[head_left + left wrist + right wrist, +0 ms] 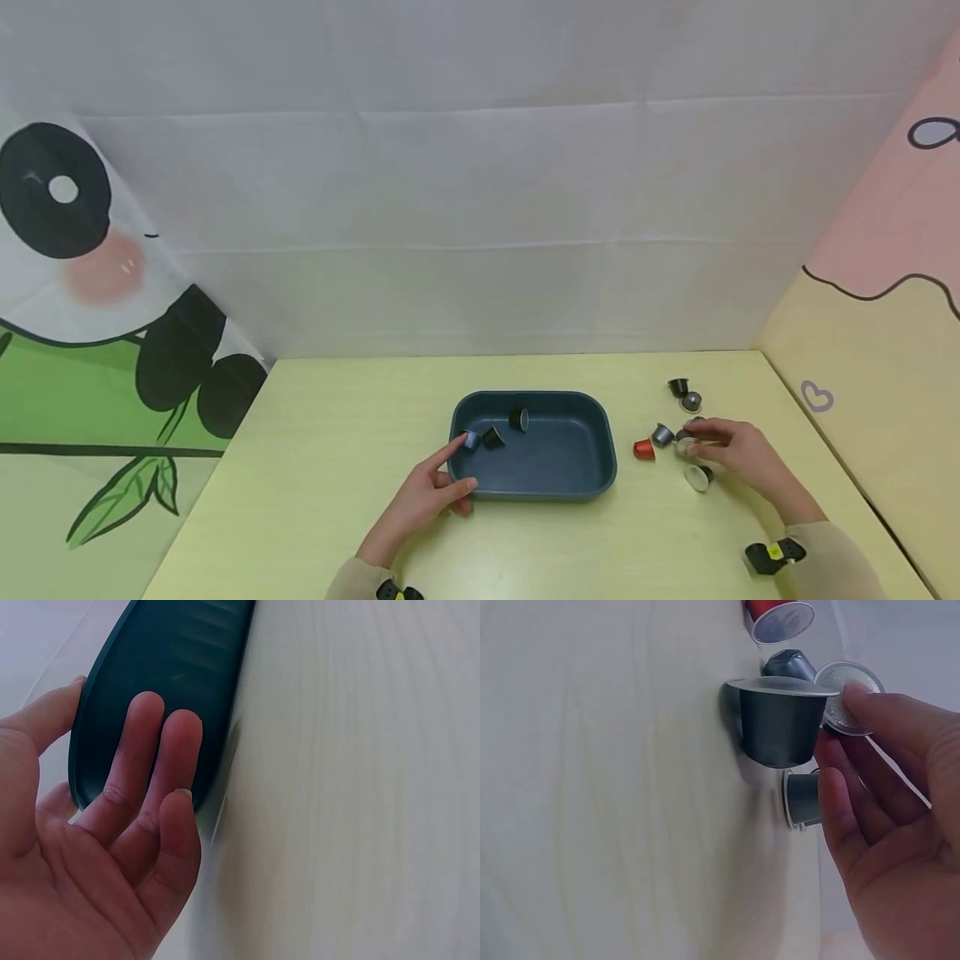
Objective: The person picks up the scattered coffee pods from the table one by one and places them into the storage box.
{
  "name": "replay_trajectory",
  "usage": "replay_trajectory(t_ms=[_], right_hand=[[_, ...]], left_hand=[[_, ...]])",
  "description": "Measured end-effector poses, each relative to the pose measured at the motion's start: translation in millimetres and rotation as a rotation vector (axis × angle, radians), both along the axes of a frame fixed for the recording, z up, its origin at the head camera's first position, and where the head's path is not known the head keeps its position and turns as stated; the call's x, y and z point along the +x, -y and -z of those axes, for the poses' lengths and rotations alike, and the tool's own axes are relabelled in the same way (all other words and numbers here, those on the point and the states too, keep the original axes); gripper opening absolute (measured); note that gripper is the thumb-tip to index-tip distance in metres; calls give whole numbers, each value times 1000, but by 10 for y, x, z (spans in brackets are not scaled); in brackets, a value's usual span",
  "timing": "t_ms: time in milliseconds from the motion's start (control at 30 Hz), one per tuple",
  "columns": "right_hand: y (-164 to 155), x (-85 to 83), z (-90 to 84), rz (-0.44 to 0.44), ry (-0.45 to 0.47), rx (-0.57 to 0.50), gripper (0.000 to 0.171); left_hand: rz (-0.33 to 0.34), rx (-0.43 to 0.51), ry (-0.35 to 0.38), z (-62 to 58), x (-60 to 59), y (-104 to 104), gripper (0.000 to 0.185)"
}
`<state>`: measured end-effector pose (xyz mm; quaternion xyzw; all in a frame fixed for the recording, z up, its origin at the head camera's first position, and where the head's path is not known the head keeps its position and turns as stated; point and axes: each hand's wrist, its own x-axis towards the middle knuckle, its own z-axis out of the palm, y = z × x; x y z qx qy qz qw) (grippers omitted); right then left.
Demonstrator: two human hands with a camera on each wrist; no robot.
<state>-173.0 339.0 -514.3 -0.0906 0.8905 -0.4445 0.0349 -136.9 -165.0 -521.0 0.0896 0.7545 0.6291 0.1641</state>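
Note:
My left hand (427,496) holds the left end of a dark blue tray (540,497); in the left wrist view the middle and ring fingers lie along its outer wall. Inside the tray's left half lie a light blue coffee capsule (472,440) near the index fingertip and two black capsules (492,438). Over on the right, my right hand (738,454) pinches a coffee capsule (836,679) between thumb and fingers, its silvery lid facing the thumb. Close by are a red capsule (643,450), a blue-grey capsule (662,435) and a dark capsule with a pale lid (697,477).
Farther back on the right lie a black capsule (678,387) and a dark grey one (692,402). The pale yellow table (337,425) meets a white cloth (480,292) at the back. Printed panels stand along both sides.

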Motion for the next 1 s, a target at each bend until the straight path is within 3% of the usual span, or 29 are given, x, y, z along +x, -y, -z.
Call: replay_trajectory(t_ms=[500,1000], right_hand=[[54,-27,-240,-7,-58,46,40],[305,-43,-401,-71,-120,72,35]], left_hand=[[-8,0,1,1,5,-7,75],[-4,16,4,-2,15,5,75]])
